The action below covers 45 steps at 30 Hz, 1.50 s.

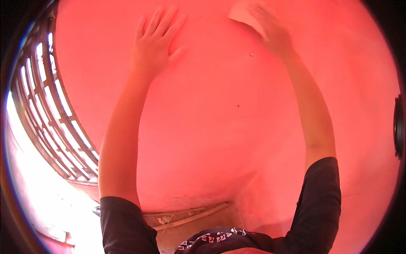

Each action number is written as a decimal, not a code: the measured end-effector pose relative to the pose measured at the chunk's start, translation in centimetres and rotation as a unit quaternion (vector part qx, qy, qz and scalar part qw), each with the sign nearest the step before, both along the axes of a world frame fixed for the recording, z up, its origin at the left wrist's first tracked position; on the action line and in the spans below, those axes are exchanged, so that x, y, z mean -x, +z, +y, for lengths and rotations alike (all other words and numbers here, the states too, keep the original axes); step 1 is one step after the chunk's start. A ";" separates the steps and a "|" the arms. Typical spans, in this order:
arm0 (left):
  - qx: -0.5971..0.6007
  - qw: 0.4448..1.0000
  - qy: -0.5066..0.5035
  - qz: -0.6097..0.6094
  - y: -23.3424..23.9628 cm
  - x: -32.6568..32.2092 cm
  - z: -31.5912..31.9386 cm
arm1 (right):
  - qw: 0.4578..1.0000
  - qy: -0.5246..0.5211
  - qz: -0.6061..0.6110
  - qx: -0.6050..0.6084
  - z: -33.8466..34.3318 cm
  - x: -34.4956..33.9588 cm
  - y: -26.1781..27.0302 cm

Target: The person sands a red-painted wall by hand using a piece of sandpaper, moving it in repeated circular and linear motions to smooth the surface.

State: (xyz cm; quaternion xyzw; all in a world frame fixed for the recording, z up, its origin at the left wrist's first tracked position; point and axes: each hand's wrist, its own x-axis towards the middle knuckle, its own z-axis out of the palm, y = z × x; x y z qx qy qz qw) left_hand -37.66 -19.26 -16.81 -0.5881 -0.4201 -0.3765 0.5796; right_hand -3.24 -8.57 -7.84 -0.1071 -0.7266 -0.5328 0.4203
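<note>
A red-pink painted wall [203, 127] fills most of the view. My left hand [155, 41] lies flat against it at the upper left, fingers spread, holding nothing. At the upper right my right hand [274, 35], slightly blurred, presses a thin, pale sheet [245, 17] to the wall; the sheet may be sandpaper or paper, which I cannot tell. Its lower edge stands a little off the surface and casts a shadow. Part of the sheet and some fingertips are hard to make out. Below the right hand, two small holes [251, 54] mark the wall.
A barred window grille [50, 104] with bright light behind it curves along the left side. At the bottom, a pipe or pole [193, 217] lies on the brown floor [177, 236] by the wall's foot. The wall meets another in a corner at the lower right.
</note>
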 end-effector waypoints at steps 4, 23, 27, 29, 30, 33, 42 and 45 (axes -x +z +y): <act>0.004 1.000 -0.013 -0.012 -1.5 1.4 -0.5 | 0.932 0.056 0.341 0.110 1.6 -3.1 -0.2; 0.009 1.000 -0.010 -0.012 -2.5 2.0 -0.2 | 0.755 0.483 0.133 0.423 -2.0 1.7 -3.9; -0.008 1.000 0.007 -0.011 -2.2 1.0 -0.1 | 0.881 -0.011 0.413 0.229 0.2 -6.2 -3.2; -0.008 0.999 0.024 -0.019 -2.2 0.9 -0.3 | 0.855 -0.085 0.446 0.249 1.2 -6.8 -1.4; -0.003 1.000 0.013 -0.020 -2.2 0.7 -0.4 | 0.819 -0.159 0.478 0.276 1.2 -7.0 -0.6; 0.002 1.000 0.009 -0.026 -2.7 1.3 -0.6 | 0.958 -0.018 0.254 0.132 1.6 -3.9 -2.3; 0.028 0.999 0.019 -0.007 -3.3 0.3 -0.5 | 0.958 0.127 0.206 0.154 0.7 -9.7 0.3; 0.017 0.999 0.038 -0.005 -3.3 0.8 -1.4 | 0.701 0.429 0.298 0.486 -6.7 -5.0 1.6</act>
